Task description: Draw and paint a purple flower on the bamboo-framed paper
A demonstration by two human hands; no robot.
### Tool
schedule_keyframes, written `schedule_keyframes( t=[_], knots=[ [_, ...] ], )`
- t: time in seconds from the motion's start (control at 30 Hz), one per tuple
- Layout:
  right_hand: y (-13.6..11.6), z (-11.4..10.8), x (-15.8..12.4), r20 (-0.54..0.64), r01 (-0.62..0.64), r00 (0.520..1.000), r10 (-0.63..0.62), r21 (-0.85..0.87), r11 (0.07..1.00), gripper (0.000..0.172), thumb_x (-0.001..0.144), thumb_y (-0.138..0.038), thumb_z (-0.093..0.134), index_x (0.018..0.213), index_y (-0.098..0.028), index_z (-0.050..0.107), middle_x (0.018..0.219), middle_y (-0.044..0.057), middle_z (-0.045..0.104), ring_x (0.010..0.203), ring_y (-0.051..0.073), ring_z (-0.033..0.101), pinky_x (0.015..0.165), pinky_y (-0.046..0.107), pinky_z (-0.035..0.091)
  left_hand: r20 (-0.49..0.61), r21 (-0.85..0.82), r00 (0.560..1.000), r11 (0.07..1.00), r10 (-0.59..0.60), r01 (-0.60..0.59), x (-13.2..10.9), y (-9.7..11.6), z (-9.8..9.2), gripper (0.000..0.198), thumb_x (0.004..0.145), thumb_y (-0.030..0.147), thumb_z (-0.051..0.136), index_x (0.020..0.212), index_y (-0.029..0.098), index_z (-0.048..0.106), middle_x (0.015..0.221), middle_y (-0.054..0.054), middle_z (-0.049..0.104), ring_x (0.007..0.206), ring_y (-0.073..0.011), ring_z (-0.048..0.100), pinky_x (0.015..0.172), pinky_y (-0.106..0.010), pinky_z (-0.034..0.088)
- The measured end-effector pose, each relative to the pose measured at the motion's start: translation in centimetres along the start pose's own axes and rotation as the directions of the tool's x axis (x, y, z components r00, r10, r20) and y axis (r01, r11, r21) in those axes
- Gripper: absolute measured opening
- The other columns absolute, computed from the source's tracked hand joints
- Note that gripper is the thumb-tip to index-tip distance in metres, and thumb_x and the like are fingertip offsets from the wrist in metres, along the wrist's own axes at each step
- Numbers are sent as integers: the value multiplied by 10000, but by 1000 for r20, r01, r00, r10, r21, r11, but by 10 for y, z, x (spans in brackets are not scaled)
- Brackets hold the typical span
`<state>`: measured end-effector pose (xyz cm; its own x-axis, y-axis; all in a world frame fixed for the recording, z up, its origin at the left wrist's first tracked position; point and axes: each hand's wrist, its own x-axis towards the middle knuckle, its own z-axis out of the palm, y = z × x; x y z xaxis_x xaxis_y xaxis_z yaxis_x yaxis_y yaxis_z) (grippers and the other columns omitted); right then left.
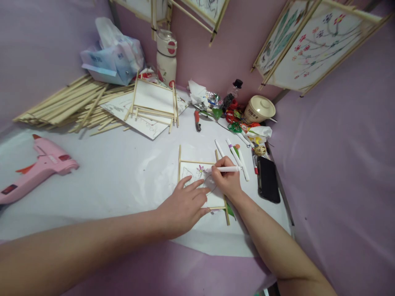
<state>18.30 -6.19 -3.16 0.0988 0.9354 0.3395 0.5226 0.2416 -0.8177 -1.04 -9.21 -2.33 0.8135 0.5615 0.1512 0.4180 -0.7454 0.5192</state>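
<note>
A white marker (228,169) is gripped in my right hand (227,181), its tip down near the drawing. Under both hands lies a white sheet (216,200) framed with thin wooden sticks. It bears dark outlines and a small purple flower (201,169). My left hand (187,205) rests flat on the sheet's left and lower part, fingers spread, covering some of the lines. Several more white markers (243,164) lie just beyond my right hand. A green leaf (230,211) shows partly from under the frame's lower right corner.
A pink glue gun (46,168) lies at the left. Behind are bundled wooden sticks (64,102), a tissue pack (114,59), a bottle (166,57) and another stick frame (154,96). A black phone (268,179) and a lidded tub (259,109) stand right. Framed drawings (327,45) hang above.
</note>
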Motion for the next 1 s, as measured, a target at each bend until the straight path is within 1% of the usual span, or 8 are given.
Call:
schedule_keyframes(
  t=[0.13, 0.27, 0.37, 0.5, 0.6, 0.7, 0.83, 1.0],
  knots=[
    [-2, 0, 0, 17, 6, 1000, -6, 2, 1000, 156, 780, -231, 593, 677, -226, 476, 545, -68, 457, 495, 106, 416, 490, 247, 337, -2, -9, 1000, 1000, -5, 5, 0, 0, 0, 301, 996, 345, 377, 970, 180, 627, 1319, -76, 622, 1380, -283, 396, 1155, -532, 179],
    [-2, 0, 1, 26, 6, 1000, -6, 0, 1000, 163, 783, -233, 592, 675, -226, 470, 546, -69, 458, 487, 103, 416, 487, 245, 341, 29, -13, 1000, 1000, -10, 10, 1, 0, -1, 304, 999, 345, 370, 976, 176, 622, 1329, -76, 614, 1387, -289, 386, 1153, -541, 179],
    [-2, 1, 1, 25, 13, 1000, -13, -14, 1000, 165, 774, -227, 592, 666, -227, 467, 548, -68, 453, 496, 105, 414, 494, 247, 343, 19, -7, 1000, 1000, -7, 7, 1, 0, -1, 292, 994, 339, 385, 979, 178, 628, 1318, -77, 621, 1384, -288, 391, 1151, -541, 186],
    [-2, 0, 1, -36, 8, 999, -9, -37, 999, 168, 775, -219, 584, 659, -229, 464, 549, -64, 450, 510, 111, 419, 500, 250, 346, -3, -5, 1000, 1000, -2, 2, 0, 0, 1, 284, 993, 336, 393, 981, 178, 629, 1316, -76, 624, 1384, -282, 396, 1155, -534, 180],
    [-1, 0, 1, -68, 3, 998, -7, -46, 999, 175, 782, -219, 580, 659, -233, 456, 545, -63, 443, 512, 115, 420, 504, 256, 351, 2, -10, 1000, 1000, -6, 6, -1, 0, 0, 286, 995, 338, 388, 972, 175, 622, 1320, -78, 622, 1383, -286, 398, 1154, -536, 179],
    [-2, 0, 0, -38, 11, 999, -12, -34, 999, 169, 786, -220, 582, 665, -232, 465, 544, -62, 451, 508, 114, 423, 503, 255, 352, 14, -18, 1000, 1000, -7, 7, -1, 0, 0, 300, 999, 344, 373, 973, 168, 615, 1321, -79, 620, 1386, -294, 390, 1154, -542, 174],
    [-3, 0, 0, 3, 15, 1000, -15, -16, 1000, 165, 785, -222, 589, 667, -226, 473, 546, -65, 458, 495, 105, 417, 491, 247, 340, 9, -19, 1000, 1000, -9, 10, 0, 0, -1, 291, 997, 346, 375, 976, 181, 615, 1309, -70, 628, 1388, -282, 387, 1159, -533, 173],
    [-4, 0, 1, 2, 15, 1000, -15, -22, 1000, 171, 784, -218, 591, 666, -225, 467, 541, -68, 452, 492, 104, 416, 491, 245, 339, 18, -23, 1000, 1000, -12, 12, 0, 0, -1, 313, 1003, 353, 360, 978, 172, 615, 1319, -75, 623, 1389, -290, 384, 1159, -533, 169]
  ],
)
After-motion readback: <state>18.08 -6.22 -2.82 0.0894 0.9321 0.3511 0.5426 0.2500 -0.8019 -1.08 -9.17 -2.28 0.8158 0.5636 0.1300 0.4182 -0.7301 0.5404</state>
